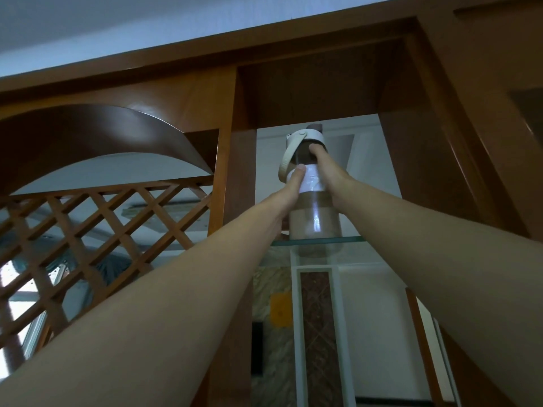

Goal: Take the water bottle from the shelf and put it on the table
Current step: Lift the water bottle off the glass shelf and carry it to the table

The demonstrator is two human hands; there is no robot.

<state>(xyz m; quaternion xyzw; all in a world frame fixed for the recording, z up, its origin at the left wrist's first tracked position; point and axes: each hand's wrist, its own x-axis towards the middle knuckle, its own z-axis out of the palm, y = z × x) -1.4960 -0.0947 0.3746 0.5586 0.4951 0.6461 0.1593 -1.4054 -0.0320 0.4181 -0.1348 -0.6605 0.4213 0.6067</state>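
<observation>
On the glass shelf (349, 240), both the left hand (291, 186) and right hand (326, 168) grip the water bottle (313, 212), fingers seemingly hidden behind it.

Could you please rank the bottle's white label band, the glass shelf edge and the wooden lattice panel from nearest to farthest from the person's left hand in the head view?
1. White label band: under the left hand's thumb, touching.
2. Glass shelf edge: just below the hand, under the water bottle.
3. Wooden lattice panel: far off to the left, beneath the arch.
</observation>
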